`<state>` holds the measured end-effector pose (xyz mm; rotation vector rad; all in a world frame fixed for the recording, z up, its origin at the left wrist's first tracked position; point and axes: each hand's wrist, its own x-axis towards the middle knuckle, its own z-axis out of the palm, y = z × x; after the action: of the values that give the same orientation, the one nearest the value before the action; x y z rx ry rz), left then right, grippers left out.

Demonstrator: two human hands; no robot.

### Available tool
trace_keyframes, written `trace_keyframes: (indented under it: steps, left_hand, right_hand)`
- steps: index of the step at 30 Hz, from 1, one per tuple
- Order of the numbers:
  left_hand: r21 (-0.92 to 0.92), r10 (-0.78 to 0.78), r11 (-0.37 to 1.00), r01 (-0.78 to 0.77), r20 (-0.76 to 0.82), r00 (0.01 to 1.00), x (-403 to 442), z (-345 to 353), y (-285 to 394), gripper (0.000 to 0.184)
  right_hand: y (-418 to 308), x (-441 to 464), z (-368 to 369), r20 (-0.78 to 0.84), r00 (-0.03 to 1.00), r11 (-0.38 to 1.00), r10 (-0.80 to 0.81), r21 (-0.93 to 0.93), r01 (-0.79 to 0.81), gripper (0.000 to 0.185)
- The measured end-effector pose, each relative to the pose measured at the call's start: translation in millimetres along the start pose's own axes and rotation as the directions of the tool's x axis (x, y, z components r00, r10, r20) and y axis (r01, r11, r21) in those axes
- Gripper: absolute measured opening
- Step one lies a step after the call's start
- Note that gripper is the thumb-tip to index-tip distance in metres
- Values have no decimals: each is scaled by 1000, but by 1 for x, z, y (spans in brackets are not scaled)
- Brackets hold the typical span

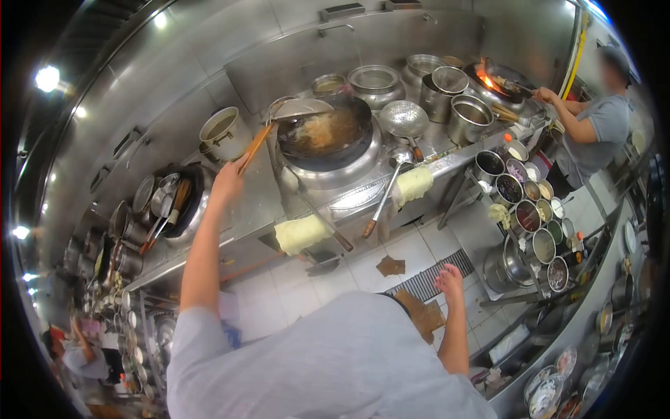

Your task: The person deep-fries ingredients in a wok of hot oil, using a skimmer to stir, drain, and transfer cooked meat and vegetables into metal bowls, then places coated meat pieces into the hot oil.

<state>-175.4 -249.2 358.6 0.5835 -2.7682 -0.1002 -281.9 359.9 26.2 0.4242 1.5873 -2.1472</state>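
The dark round wok [356, 119] sits on a steel burner ring [329, 166] ahead of the person, its far left rim hidden behind a shallow, curved metal tool head [300, 107]. Glare and blur obscure that head, so whether it is solid or perforated cannot be told. The brown, ragged-edged food [321, 135] in the wok is too smeared to identify.

The person's left hand [228, 183] is closed around the tool's straight, orange-brown wooden handle [257, 147]; the hand covers the handle's near end. The right hand [449, 278] hangs well apart from the cooking counter, fingers loosely curled and apart, with nothing visible in it. The grey short-sleeved shirt [314, 363] blocks part of the tiled floor, and the lens's black border cuts off the room's edges.

Right of the wok lies a round, perforated steel skimmer [404, 119], nearer the person a long-handled steel ladle [399, 156]. Soft, folded, pale yellow cloths [302, 234] drape the counter's front edge.
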Motion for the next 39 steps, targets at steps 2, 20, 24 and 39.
trace_keyframes:
  steps: [2, 20, 24, 39]
  left_hand:
    - [8, -46, 999, 46, 28, 999, 28, 8, 7, 63]
    - [-108, -66, 990, 89, 201, 977, 66, 33, 26, 64]
    - [-109, -114, 984, 139, 208, 971, 29, 19, 22, 65]
    - [-140, -215, 959, 245, 202, 955, -3, 78, 65, 66]
  right_hand:
    - [1, -3, 0, 1, 1000, 1000, -5, -13, 5, 35]
    - [19, -44, -33, -88, 996, 1000, -19, -11, 18, 38]
    - [17, -34, -35, -52, 999, 1000, 6, -1, -6, 34]
    - [-5, -17, -16, 101, 995, 1000, -23, -9, 24, 39]
